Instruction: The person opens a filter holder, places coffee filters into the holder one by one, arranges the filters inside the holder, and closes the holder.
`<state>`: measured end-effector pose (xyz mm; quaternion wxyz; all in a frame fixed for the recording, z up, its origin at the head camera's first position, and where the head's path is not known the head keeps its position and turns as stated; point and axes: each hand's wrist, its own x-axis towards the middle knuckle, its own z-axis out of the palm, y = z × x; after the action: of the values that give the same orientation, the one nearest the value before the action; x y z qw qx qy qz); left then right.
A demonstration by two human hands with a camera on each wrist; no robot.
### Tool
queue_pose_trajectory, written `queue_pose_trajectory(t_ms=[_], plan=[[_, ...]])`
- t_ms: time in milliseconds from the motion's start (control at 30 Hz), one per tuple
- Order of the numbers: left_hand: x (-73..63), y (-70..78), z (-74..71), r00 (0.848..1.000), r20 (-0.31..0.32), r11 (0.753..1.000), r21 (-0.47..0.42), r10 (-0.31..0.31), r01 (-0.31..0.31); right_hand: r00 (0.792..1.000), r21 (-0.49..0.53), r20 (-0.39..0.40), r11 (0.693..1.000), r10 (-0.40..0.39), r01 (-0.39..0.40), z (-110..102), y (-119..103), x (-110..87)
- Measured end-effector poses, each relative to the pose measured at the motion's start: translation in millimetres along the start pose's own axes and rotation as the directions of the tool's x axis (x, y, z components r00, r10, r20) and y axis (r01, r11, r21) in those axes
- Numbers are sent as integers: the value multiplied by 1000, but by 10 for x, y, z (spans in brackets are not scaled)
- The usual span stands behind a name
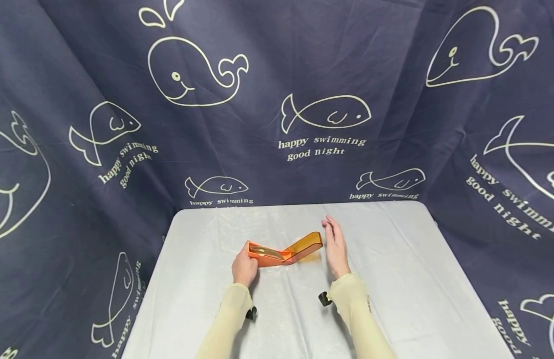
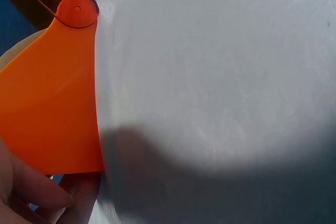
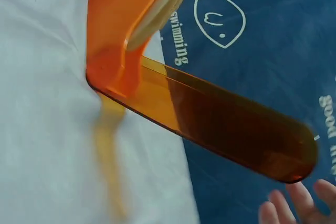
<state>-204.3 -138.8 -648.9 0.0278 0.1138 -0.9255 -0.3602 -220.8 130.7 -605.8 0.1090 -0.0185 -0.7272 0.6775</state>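
An orange box (image 1: 270,261) stands on the table with its hinged, see-through amber lid (image 1: 306,246) swung out to the right and slanting upward. Inside the box show flat tan pieces with rounded edges (image 3: 152,27); their kind is unclear. My left hand (image 1: 244,269) grips the box's left end, with fingers (image 2: 39,184) curled at its lower edge in the left wrist view. Just right of the lid's free end is my right hand (image 1: 337,252), fingers extended and holding nothing. In the right wrist view its fingertips (image 3: 299,198) appear close below the lid's rounded tip.
A pale cloth with creases covers the table (image 1: 393,289). Behind and on both sides hangs a dark blue curtain (image 1: 259,164) printed with whales and fish. Dark wrist devices (image 1: 324,298) sit at both cream sleeves (image 1: 359,311).
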Motion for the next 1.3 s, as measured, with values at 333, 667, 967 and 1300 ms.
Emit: queue_pose_trajectory(t_ms=[333,667,967,1300], plan=[[-75,-65,61,1000,-19,1000,12,17,-16,960,206,155,942,235,-264,93,266,-153],[-29,-16,-9,1000,-6,1000,15,10,-10,963,223,158,942,218,-249,186,255,-150],[10,-48,13,1000,7,999,34,-8,8,959,175,234,964,158,-202,329,151,-168],[20,-40,46,1000,4,999,35,0,0,958,125,238,973,161,-195,456,76,-158]])
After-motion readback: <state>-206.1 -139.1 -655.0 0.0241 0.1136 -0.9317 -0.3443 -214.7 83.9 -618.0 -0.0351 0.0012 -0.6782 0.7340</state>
